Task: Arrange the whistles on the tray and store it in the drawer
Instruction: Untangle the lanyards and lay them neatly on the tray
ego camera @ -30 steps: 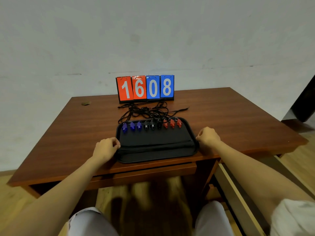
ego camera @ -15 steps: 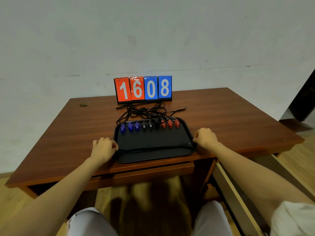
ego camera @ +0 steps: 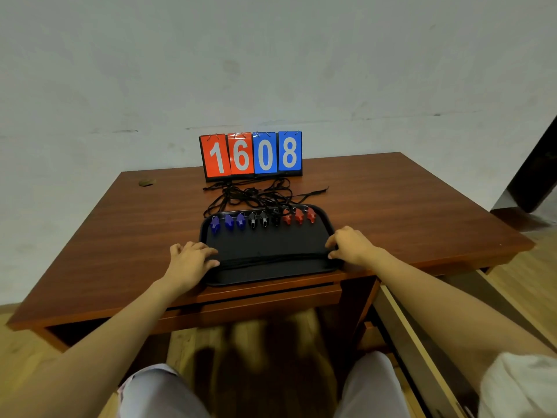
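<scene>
The left hand (ego camera: pixel 190 260) lies over the left rim of a black rectangular tray (ego camera: pixel 268 274) with rounded corners, its fingers (ego camera: pixel 211 252) curled onto the tray floor and gripping that edge. The right hand (ego camera: pixel 351 245) grips the opposite, right rim, with fingers and thumb bent round it. The hands are well apart, with the tray's whole width between them.

The tray sits on a reddish-brown wooden desk (ego camera: pixel 120 236), its near rim at the desk's front edge. Its long axis runs left to right, parallel to that edge. A thin dark line crosses the tray floor between the hands; I cannot tell whether it is a cord or a crease.

Nine small plastic whistles stand in one row along the tray's far rim: three blue whistles (ego camera: pixel 229 222) at the left, three black whistles (ego camera: pixel 264 220) in the middle and three red whistles (ego camera: pixel 299 217) at the right. Each lies with its long axis running near to far and its ring end turned away from the person. Their black lanyard cords (ego camera: pixel 256 194) pass over the far rim and lie tangled on the desk behind the tray.

Beyond the cords a flip scoreboard (ego camera: pixel 250 155) stands upright, with two red cards and two blue cards reading 1608.

Below the desk's right side a pale-sided wooden drawer (ego camera: pixel 401 327) is pulled out; its inside is too dark to tell what it holds.
</scene>
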`<action>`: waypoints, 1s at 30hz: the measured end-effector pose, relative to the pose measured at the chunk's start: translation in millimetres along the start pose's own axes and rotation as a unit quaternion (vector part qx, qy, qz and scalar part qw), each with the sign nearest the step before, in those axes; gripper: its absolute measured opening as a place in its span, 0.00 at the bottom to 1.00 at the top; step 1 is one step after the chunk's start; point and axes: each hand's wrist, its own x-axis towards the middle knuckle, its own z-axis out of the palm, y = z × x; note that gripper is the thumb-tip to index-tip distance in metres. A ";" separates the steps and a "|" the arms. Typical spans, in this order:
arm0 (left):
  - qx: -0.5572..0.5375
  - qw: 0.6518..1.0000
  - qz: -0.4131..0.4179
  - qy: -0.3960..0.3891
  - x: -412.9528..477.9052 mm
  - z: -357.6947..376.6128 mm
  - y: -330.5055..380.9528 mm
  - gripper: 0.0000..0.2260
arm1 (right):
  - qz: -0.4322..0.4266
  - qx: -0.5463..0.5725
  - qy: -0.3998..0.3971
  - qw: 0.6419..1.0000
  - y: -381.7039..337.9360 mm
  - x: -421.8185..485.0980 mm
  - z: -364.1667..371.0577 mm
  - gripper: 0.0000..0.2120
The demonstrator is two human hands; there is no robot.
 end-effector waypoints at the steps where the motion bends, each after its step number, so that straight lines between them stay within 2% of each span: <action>1: 0.001 1.000 0.004 -0.003 -1.1 0.4 -0.6 0.16 | 0.000 -0.008 0.001 1.000 1.2 0.3 2.6 0.15; 6: 0.018 1.000 0.014 0.004 -5.8 4.5 -6.4 0.13 | 0.013 0.002 0.025 1.000 7.7 -1.2 12.9 0.12; 9: 0.014 1.000 0.006 0.015 -8.0 7.7 -7.9 0.12 | 0.040 0.059 0.040 0.997 10.1 0.5 17.1 0.11; 11: 0.008 1.000 -0.001 0.014 -7.4 9.2 -8.8 0.12 | 0.060 0.095 0.038 0.993 10.4 3.4 17.6 0.11; 14: 0.004 1.000 -0.005 0.004 -5.7 10.0 -9.5 0.14 | 0.073 0.082 0.021 0.994 7.0 7.6 12.9 0.14; 19: -0.005 1.000 0.000 0.000 -2.1 11.5 3.7 0.18 | 0.028 0.084 0.022 0.996 -7.5 16.7 5.9 0.20; 25: -0.036 0.999 0.033 -0.024 15.5 10.7 32.7 0.19 | -0.031 0.055 -0.010 0.998 -32.5 32.9 5.4 0.21; 30: -0.178 0.983 0.025 -0.027 47.1 2.9 55.4 0.18 | -0.065 0.193 -0.011 0.979 -46.8 61.1 -11.7 0.17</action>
